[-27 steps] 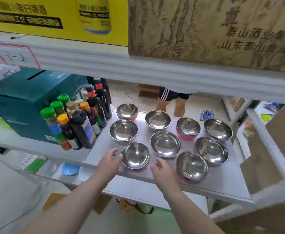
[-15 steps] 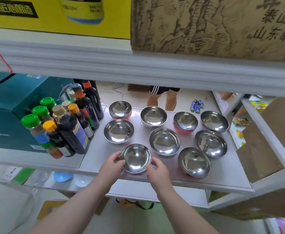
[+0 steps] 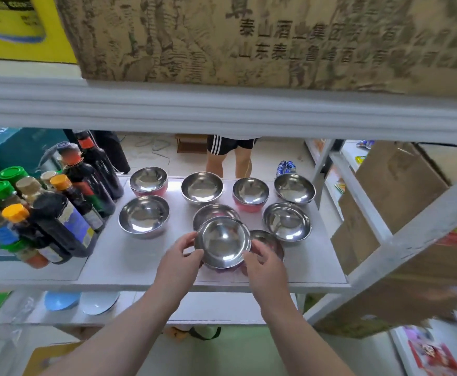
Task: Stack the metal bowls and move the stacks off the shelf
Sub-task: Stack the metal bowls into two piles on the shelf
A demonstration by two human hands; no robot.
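Several shiny metal bowls, some with pink outsides, sit on the white shelf board (image 3: 129, 264). My left hand (image 3: 179, 256) and my right hand (image 3: 265, 263) grip one metal bowl (image 3: 223, 241) by its two sides, lifted off the board near the front edge. It hangs over the middle bowl (image 3: 212, 211) and partly hides the front-right bowl (image 3: 269, 238). Other bowls stand at the left (image 3: 143, 215), back left (image 3: 148, 179), back middle (image 3: 202, 187), back right (image 3: 294, 188) and right (image 3: 287, 221).
Sauce bottles (image 3: 59, 221) with green, orange and black caps crowd the shelf's left side beside a teal box (image 3: 10, 147). A low upper shelf edge (image 3: 221, 109) carries a cardboard box. A person's legs (image 3: 230, 158) stand behind. White rack posts (image 3: 400, 240) rise at right.
Both hands closed on the front bowl, lifted it off the board and carried it right and back, over the middle bowl. The camera view shifted left.
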